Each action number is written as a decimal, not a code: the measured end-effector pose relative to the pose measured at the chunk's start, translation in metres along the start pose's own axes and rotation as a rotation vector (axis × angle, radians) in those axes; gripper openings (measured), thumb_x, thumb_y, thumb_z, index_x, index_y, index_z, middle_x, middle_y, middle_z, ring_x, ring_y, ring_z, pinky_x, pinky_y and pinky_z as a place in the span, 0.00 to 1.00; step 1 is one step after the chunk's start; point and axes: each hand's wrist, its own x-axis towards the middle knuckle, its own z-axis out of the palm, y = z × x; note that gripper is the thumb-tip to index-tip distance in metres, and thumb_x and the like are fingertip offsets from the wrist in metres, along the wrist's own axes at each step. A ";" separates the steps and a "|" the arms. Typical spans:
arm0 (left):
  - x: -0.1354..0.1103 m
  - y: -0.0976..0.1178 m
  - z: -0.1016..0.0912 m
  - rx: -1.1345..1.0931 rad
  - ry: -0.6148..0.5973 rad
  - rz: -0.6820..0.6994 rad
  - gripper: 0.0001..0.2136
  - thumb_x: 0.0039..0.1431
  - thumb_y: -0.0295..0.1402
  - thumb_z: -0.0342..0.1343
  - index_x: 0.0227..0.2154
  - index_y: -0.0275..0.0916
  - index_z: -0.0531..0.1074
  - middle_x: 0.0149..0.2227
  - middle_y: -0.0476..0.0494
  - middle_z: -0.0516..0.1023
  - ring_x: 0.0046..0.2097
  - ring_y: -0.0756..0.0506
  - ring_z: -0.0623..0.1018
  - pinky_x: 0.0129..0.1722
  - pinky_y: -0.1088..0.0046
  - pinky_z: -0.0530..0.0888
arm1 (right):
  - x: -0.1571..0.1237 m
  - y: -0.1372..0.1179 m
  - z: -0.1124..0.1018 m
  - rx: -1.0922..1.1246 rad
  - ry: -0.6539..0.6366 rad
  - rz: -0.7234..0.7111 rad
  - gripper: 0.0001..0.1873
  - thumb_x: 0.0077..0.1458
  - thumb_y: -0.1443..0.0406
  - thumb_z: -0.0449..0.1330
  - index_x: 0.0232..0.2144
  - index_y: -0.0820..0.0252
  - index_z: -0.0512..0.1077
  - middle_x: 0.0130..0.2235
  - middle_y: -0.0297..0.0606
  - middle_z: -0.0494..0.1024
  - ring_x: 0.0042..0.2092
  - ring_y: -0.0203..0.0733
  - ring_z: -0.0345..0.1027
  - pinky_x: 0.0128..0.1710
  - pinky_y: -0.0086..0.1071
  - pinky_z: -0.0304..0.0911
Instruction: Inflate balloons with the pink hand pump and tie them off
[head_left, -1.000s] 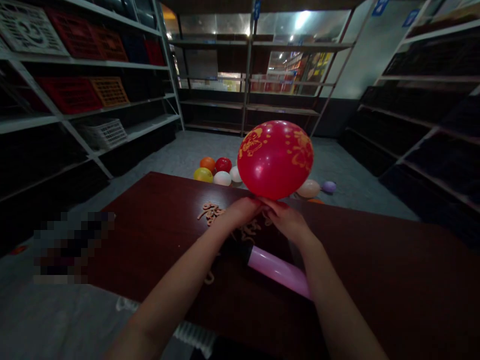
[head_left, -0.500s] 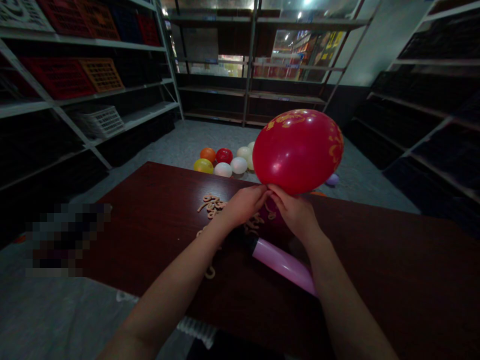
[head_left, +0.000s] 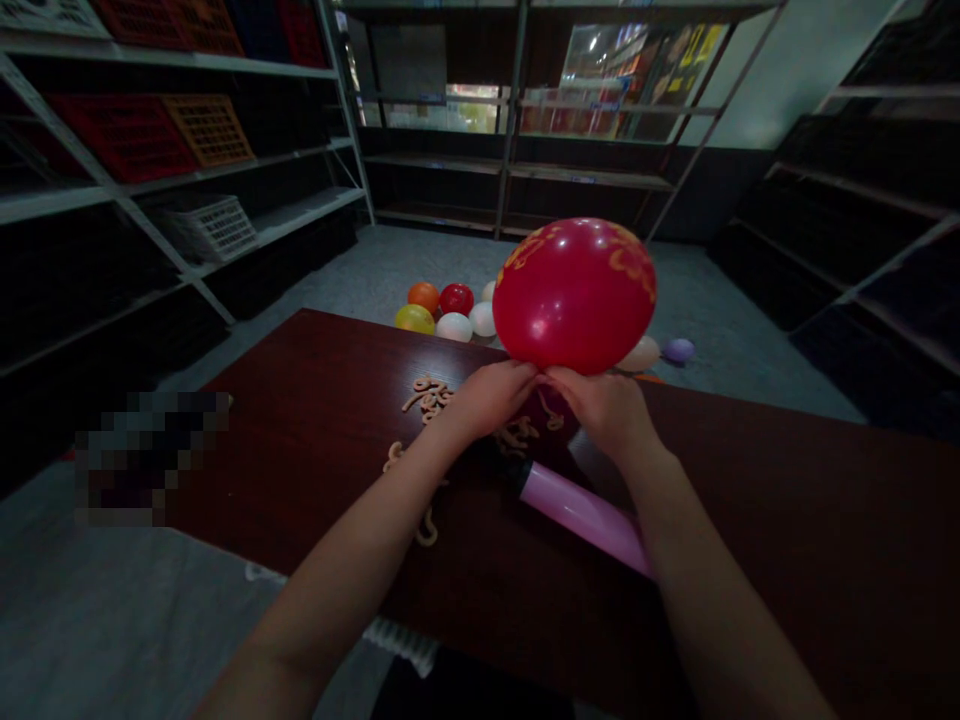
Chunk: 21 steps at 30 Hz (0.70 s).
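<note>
Red balloon [head_left: 574,295]: light, soft, likely poppable; left hand [head_left: 491,397] and right hand [head_left: 606,410] fingers pinched shut on its neck above worktop [head_left: 787,540].

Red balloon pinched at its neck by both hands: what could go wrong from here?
1. The red balloon is full and held only at its neck by the left hand and right hand; a slip could let the air out or send it flying.
2. The pink pump lies on the table under the right forearm; a nudge might roll it.
3. The loose uninflated balloons beside the left hand could get swept off.
</note>
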 end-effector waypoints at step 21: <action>-0.010 -0.016 0.006 -0.007 -0.193 0.011 0.05 0.63 0.29 0.58 0.38 0.40 0.79 0.41 0.44 0.81 0.42 0.45 0.79 0.43 0.71 0.71 | -0.007 0.000 0.010 0.325 0.202 0.260 0.20 0.67 0.56 0.50 0.48 0.53 0.79 0.32 0.40 0.84 0.33 0.46 0.77 0.36 0.35 0.63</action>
